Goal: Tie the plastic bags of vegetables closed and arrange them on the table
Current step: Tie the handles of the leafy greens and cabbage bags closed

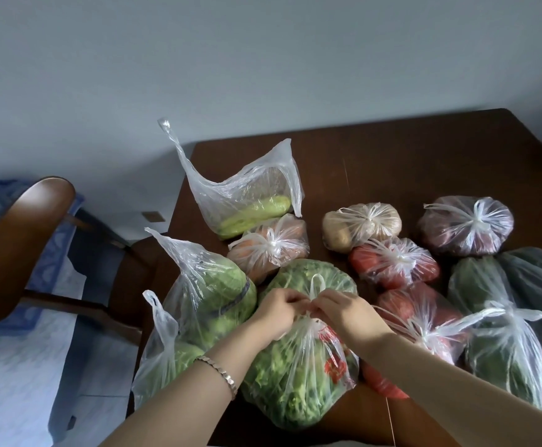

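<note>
Chair (14,246): a wooden chair stands off the table's left edge, apart from the work.
Left edge: two cabbage bags (211,291) lean together with handles loose and mouths open, apparently waiting their turn.
Far left corner: an open bag of pale green squash (250,204) stands upright with one handle in the air, also untied.
Carrot bag (269,246): knotted, just in front of the squash and touching the greens bag.
Left hand (277,309): fingers curled, pinching one handle at the gathered neck of the greens bag.
Bag of leafy greens (298,375): lies at the near edge in front of the person, its neck bunched between both hands and one handle loop standing up, which suggests a knot being made.
Right hand (343,309): fingers curled, pinching the other handle right beside the left hand, so the two can pull against each other.
Centre of the table (392,162): a potato bag (360,225) and a tomato bag (392,264), both knotted, are grouped close together.
Right side: a knotted bag of red onions (466,225) towards the far edge, then more tied red and green bags running to the right edge.
Writing: red print (334,366) shows on the greens bag, too crumpled to read.
</note>
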`<state>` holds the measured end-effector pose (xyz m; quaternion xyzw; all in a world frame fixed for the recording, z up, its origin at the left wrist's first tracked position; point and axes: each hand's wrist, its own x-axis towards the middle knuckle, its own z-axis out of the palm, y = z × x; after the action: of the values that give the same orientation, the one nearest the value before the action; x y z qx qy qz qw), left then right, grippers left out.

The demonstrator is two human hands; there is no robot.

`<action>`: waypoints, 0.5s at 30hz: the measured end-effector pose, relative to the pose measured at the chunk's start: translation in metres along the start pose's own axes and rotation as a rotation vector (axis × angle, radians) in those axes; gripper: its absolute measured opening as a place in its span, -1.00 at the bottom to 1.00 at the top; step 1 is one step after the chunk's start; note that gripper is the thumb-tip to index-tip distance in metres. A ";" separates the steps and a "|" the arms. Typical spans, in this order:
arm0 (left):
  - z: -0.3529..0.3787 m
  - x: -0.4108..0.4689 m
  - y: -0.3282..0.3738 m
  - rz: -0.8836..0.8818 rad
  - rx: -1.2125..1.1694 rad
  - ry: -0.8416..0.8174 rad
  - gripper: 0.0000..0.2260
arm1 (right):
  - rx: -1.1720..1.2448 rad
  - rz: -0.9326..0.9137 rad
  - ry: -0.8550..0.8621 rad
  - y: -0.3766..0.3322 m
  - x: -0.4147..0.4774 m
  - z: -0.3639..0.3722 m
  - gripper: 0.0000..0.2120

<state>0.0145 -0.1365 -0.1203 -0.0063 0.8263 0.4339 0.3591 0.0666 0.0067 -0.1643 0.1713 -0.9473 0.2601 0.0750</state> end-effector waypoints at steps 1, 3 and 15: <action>-0.001 0.000 0.001 -0.009 -0.002 -0.010 -0.87 | -0.041 -0.023 0.003 0.000 0.001 0.000 -0.90; -0.003 0.000 0.003 -0.031 0.026 -0.031 -0.90 | -0.179 -0.091 0.033 0.002 0.006 -0.004 -0.80; -0.002 0.000 -0.008 0.136 0.162 0.067 -0.76 | -0.190 -0.133 -0.171 -0.005 0.000 -0.025 -0.71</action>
<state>0.0156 -0.1431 -0.1257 0.0642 0.8688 0.3885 0.3003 0.0700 0.0159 -0.1407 0.2471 -0.9572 0.1479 0.0270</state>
